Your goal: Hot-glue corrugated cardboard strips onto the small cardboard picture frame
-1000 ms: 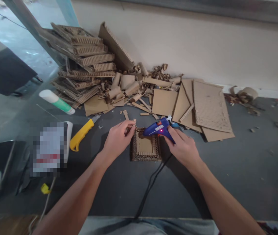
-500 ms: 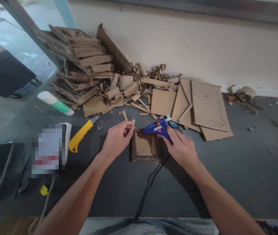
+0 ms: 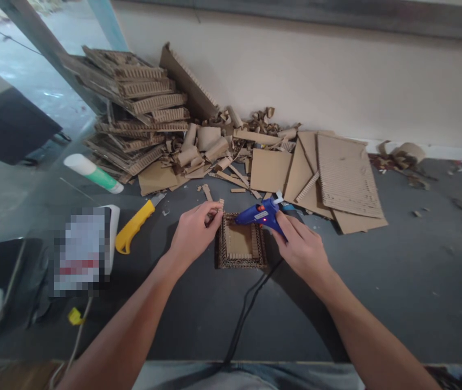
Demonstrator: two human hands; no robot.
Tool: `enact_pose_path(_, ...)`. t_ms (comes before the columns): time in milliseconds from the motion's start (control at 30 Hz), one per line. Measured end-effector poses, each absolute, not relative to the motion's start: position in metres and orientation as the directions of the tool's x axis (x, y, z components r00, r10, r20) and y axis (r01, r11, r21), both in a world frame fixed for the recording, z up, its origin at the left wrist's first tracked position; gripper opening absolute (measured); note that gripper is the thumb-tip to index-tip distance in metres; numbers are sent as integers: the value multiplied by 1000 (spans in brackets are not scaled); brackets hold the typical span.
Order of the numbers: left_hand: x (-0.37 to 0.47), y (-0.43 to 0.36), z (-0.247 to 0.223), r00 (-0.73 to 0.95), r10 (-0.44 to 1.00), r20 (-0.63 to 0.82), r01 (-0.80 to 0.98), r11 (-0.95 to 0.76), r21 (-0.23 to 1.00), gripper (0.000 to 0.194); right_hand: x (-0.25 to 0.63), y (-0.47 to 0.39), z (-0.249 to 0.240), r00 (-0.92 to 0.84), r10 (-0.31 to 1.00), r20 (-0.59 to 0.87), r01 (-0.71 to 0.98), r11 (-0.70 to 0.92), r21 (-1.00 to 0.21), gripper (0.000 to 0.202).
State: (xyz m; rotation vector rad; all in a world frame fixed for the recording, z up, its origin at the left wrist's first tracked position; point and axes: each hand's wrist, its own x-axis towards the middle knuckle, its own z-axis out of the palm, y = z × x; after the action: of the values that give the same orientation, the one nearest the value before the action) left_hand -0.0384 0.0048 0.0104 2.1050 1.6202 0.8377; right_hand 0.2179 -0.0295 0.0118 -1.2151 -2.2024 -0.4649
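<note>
My right hand (image 3: 302, 241) grips a blue hot glue gun (image 3: 269, 214) with a glue stick out of its back and a small red light on its side. Its nozzle is over the far inside edge of a small rectangular cardboard tray (image 3: 241, 262) with layered corrugated walls. At the tray's far left corner, my left hand (image 3: 198, 230) pinches a short strip of corrugated cardboard (image 3: 222, 203) between thumb and fingers. Corrugated strips line part of the tray's inside. A black cord (image 3: 239, 325) trails from beneath my right hand to the table's front edge.
A yellow box cutter (image 3: 133, 227) and a blurred-out device (image 3: 82, 249) lie to the left. Behind them are a white-green tube (image 3: 95, 173) and stacked cardboard frames (image 3: 145, 103). Cardboard scraps (image 3: 210, 143) and flat sheets (image 3: 347, 173) line the wall.
The glue gun has shifted very slightly left along the tray's far edge. My left hand and the tray stay in place.
</note>
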Motion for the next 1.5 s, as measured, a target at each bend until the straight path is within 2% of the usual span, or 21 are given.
enact_pose_path(300,-38,5,12,139,972,188,766,-226,602,17,223,-33,15,-436,630,643,844,533,49,38)
enact_pose_path(367,-38,4,14,128,977,173,771,-208,601,18,222,-33,16,-388,633,670,860,510,16,36)
enact_pose_path(500,-35,0,23,68,981,181,764,-168,622,28,219,-32,18,-108,664,740,896,388,-218,33)
enact_pose_path(567,-34,-3,29,32,983,179,736,-144,662,26,219,-32,17,35,711,702,875,317,-365,36)
enact_pose_path(667,-34,-9,39,-13,996,87,674,-55,737,22,220,-30,14,184,776,604,814,224,-536,35)
enact_pose_path(767,-31,-15,49,-25,1000,11,658,8,753,21,220,-30,10,240,789,566,773,198,-603,35)
enact_pose_path(867,-26,-19,56,3,1000,-23,696,15,718,14,219,-29,8,264,790,554,747,196,-635,35)
enact_pose_path(967,-22,-19,58,38,999,-37,740,-3,673,10,220,-28,8,221,801,556,765,210,-608,35)
enact_pose_path(1167,-26,-16,55,-56,997,60,728,-1,686,17,216,-28,5,-52,772,634,861,356,-364,29)
enact_pose_path(1500,-28,-15,48,-22,995,94,766,-43,642,15,207,-29,-3,-133,739,660,874,401,-273,25)
